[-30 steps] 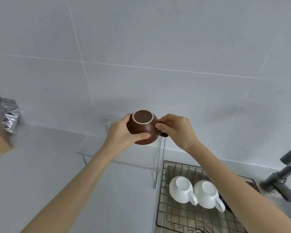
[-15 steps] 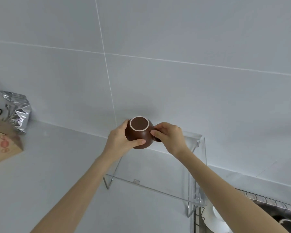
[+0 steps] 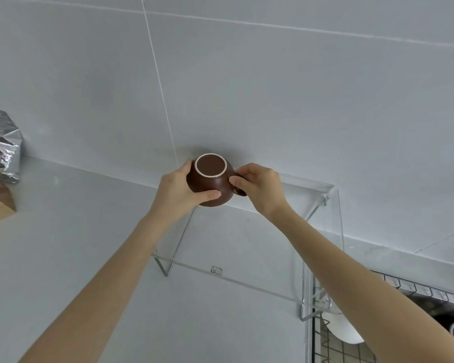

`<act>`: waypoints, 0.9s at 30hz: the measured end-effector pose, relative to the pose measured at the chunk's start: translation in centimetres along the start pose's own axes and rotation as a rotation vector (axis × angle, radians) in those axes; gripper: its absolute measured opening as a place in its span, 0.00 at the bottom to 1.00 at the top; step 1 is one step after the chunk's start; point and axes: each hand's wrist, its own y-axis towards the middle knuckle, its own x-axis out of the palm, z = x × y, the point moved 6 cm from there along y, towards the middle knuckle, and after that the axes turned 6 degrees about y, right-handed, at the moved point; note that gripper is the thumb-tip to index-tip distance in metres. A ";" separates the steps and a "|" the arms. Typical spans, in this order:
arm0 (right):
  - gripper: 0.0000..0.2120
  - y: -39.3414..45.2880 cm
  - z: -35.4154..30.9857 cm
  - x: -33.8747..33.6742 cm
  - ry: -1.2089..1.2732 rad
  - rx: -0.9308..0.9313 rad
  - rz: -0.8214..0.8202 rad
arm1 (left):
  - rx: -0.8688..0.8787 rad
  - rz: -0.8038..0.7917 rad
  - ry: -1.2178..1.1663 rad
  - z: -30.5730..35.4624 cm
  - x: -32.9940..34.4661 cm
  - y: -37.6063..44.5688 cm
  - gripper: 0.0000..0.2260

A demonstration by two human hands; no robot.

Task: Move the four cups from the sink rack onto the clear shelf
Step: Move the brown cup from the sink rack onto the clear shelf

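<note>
Fingers (image 3: 212, 194) of both hands round glossy brown upside-down cup (image 3: 210, 184) w/ pale foot ring

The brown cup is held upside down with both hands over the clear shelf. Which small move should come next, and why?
Probably lower the brown cup straight down onto the clear shelf's back left corner: left hand and right hand hold it there, inverted, seemingly not yet resting.
</note>
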 end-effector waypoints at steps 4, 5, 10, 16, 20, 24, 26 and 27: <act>0.04 0.2 -0.1 0.2 -0.007 -0.007 0.001 | -0.003 -0.005 0.000 -0.2 0.1 0.1 0.26; 0.04 0.2 -0.1 0.3 -0.005 -0.008 0.000 | -0.006 -0.007 0.000 -0.2 0.1 0.1 0.26; 0.04 0.1 -0.1 0.3 0.002 -0.001 -0.015 | -0.007 -0.002 -0.015 -0.2 0.1 -0.1 0.26; 0.06 -0.3 -0.1 0.4 -0.023 -0.002 -0.061 | -0.010 -0.013 -0.012 0.1 0.2 -0.2 0.26; 0.07 -0.7 -0.6 0.6 -0.076 -0.019 -0.119 | -0.007 -0.020 0.006 0.3 0.0 -0.2 0.24; 0.08 -0.7 -0.5 0.8 -0.087 -0.016 -0.131 | 0.009 -0.002 0.036 0.5 0.0 -0.3 0.24; 0.11 -0.7 -0.5 0.9 -0.107 -0.010 -0.151 | 0.010 0.007 0.051 0.6 0.1 -0.4 0.24; 0.12 -0.8 -0.5 0.8 -0.121 -0.007 -0.163 | 0.011 0.017 0.066 0.8 0.1 -0.5 0.24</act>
